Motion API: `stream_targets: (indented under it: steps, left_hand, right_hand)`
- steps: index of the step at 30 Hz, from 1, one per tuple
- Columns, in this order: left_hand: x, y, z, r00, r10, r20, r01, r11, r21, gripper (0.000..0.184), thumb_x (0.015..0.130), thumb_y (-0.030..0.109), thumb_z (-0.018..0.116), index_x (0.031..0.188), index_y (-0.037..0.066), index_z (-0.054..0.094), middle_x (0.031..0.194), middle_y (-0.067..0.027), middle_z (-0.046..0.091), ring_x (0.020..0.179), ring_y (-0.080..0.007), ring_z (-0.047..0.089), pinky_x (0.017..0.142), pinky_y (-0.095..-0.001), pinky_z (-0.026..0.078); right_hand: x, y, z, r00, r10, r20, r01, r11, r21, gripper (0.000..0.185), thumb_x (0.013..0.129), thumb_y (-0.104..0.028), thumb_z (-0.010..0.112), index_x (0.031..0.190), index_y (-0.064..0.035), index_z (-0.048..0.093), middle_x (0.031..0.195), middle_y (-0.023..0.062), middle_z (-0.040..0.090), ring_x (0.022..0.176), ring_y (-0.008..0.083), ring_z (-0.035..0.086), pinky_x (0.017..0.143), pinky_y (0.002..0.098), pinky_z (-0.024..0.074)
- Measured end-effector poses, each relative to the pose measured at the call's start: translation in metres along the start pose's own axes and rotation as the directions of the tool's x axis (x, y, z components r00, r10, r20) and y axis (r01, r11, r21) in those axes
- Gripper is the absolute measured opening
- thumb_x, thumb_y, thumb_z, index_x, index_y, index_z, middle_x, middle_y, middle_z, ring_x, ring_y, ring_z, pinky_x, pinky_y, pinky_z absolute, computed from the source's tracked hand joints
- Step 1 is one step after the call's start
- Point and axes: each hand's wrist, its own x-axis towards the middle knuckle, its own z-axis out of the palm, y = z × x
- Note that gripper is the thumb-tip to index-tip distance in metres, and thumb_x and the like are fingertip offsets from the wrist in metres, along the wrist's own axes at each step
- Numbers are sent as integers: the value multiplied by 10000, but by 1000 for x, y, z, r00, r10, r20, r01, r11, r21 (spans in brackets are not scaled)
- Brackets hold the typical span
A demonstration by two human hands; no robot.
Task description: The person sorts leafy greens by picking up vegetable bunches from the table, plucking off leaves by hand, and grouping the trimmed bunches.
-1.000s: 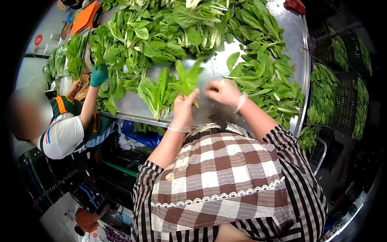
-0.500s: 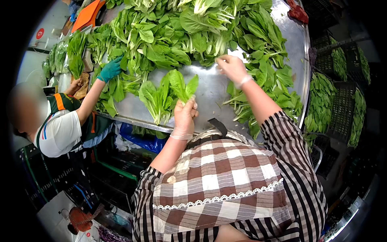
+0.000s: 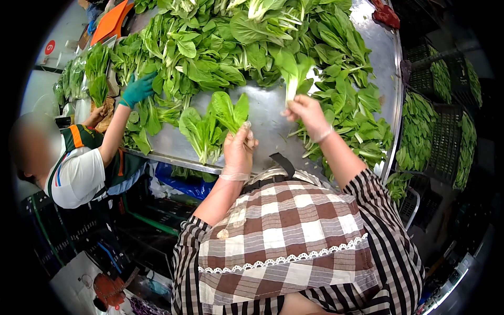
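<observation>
My left hand (image 3: 239, 152), in a clear glove, is closed on the stem end of a small bok choy plant (image 3: 229, 111), its leaves pointing up. Between the fingers of my right hand (image 3: 312, 116) is the base of another bok choy (image 3: 291, 77) with a broad white stalk, held upright above the metal table (image 3: 265, 131). Just left of my left hand lies a small bunch of greens (image 3: 198, 132) near the table's front edge. A large heap of bok choy (image 3: 210, 50) covers the back, and more loose plants (image 3: 349, 126) lie beside my right forearm.
At the left, a co-worker's teal-gloved hand (image 3: 139, 90) reaches to the heap's edge. An orange object (image 3: 111, 23) stands behind. Black crates (image 3: 442, 142) of greens are at the right beyond the table edge, and a red cloth (image 3: 386, 14) lies at the far corner.
My right hand, previously reaching toward the heap, has drawn back toward me with a bok choy in it. My left hand keeps its hold. The co-worker's gloved hand has shifted slightly.
</observation>
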Motion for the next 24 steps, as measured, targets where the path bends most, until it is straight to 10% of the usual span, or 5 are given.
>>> stream_targets:
  steps: [12, 24]
  left_hand:
    - [1, -18, 7, 982, -42, 185, 37, 999, 32, 132, 905, 125, 674, 999, 90, 589, 863, -21, 637, 684, -105, 569, 632, -273, 486]
    - [-18, -3, 14, 852, -280, 442, 225, 959, 174, 370, 888, 202, 689, 1188, 20, 569, 999, -46, 651, 910, -167, 617, 818, -338, 512]
  right_hand:
    - [-59, 30, 20, 925, -59, 375, 34, 997, 74, 236, 974, -190, 546, 1085, 14, 586, 926, 77, 663, 794, 115, 608, 755, 251, 502]
    - [-68, 24, 21, 782, 102, 615, -256, 952, 167, 221, 966, -201, 588, 1060, -3, 621, 822, 33, 625, 722, 117, 590, 691, 242, 487]
